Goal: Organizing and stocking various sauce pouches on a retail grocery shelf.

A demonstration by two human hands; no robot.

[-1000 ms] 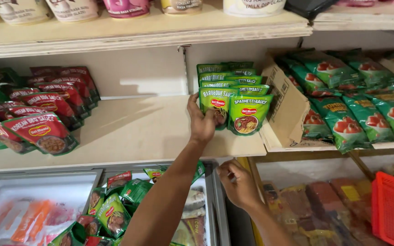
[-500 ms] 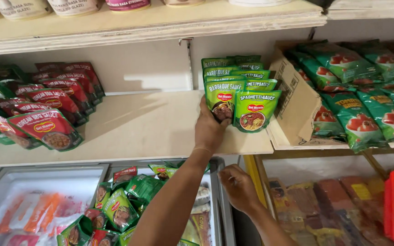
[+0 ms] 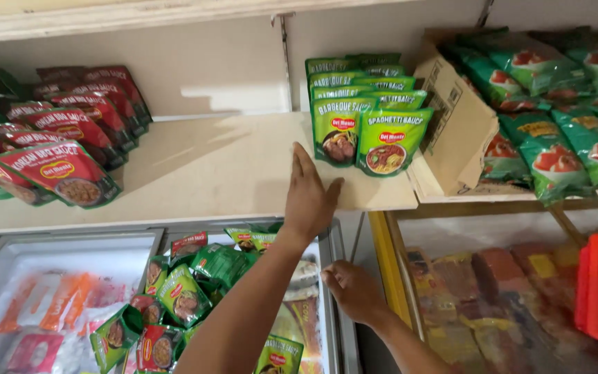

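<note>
1. Green pouches (image 3: 360, 138) are standing in rows on the shelf (image 3: 216, 173), just past my left hand (image 3: 309, 197).
2. I am resting it flat, fingers spread, holding nothing; keeping low avoids toppling them.
3. My right hand (image 3: 354, 291) is hanging loosely curled, empty, below.

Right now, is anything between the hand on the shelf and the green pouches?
Nothing visible. The left hand lies flat on the bare shelf, just left of the front green pouches, with only open shelf between them.

soft, even indoor light, faint shadows on the shelf (image 3: 195, 173), slight blur.
</note>
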